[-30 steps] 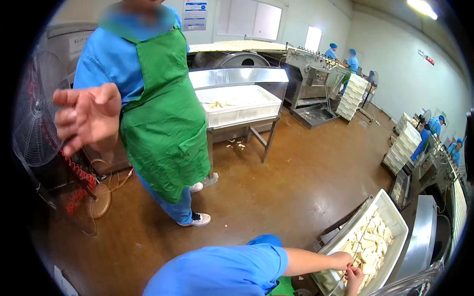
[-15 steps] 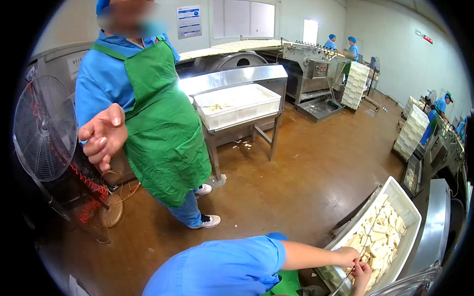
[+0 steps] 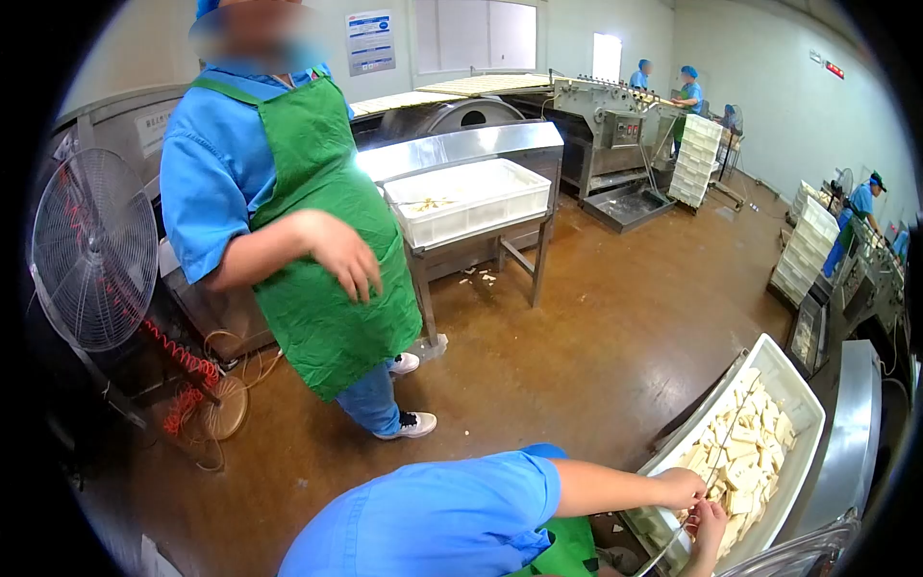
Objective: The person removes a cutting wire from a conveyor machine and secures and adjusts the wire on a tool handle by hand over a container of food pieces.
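Neither my left hand nor my right hand shows in the head view. At the lower right, a co-worker in a blue shirt (image 3: 423, 514) bends over a white crate (image 3: 810, 409). Pale flat pieces (image 3: 745, 471), apparently food, are heaped in that crate. The co-worker's two hands (image 3: 694, 505) meet above its near side, fingers pinched around a thin rod or wire; exactly what they grip is too small to make out. Facing me at the left stands another person in a green apron (image 3: 332, 240). That person's blurred hand (image 3: 341, 255) is in front of the apron and appears to hold nothing.
A white tray (image 3: 471, 226) with a few scraps rests on a metal stand. At left is a floor fan (image 3: 93, 250) with a coiled red cable (image 3: 183, 409). Stacked crates (image 3: 694, 163), conveyor machinery (image 3: 615, 125) and more workers stand farther back. Scraps lie on the brown floor (image 3: 577, 356).
The standing person's hand has swung from the left, raised, to the apron front, lower. That person's body has turned slightly. The bent co-worker's hands remain over the crate, barely shifted.
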Available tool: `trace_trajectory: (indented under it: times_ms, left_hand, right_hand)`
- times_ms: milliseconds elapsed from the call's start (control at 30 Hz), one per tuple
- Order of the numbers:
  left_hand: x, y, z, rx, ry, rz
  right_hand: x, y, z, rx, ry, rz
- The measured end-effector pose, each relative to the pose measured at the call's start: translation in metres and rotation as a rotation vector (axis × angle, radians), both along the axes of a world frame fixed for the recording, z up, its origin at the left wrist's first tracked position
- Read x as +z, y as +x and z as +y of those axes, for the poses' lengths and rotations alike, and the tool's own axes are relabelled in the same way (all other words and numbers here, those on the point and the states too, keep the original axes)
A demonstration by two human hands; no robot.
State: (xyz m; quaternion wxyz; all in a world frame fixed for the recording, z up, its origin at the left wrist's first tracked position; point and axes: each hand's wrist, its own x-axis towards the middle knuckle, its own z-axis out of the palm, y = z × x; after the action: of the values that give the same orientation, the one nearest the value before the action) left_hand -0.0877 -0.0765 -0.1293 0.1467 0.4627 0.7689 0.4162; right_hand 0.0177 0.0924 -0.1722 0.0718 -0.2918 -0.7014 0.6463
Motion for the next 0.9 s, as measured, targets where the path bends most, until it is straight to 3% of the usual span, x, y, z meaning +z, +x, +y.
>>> trace_trajectory:
  times_ms: [900]
  left_hand:
    - [-0.014, -0.007, 0.007, -0.074, -0.004, 0.022]
  right_hand:
    - [0.006, 0.005, 0.001, 0.141, -0.036, 0.027]
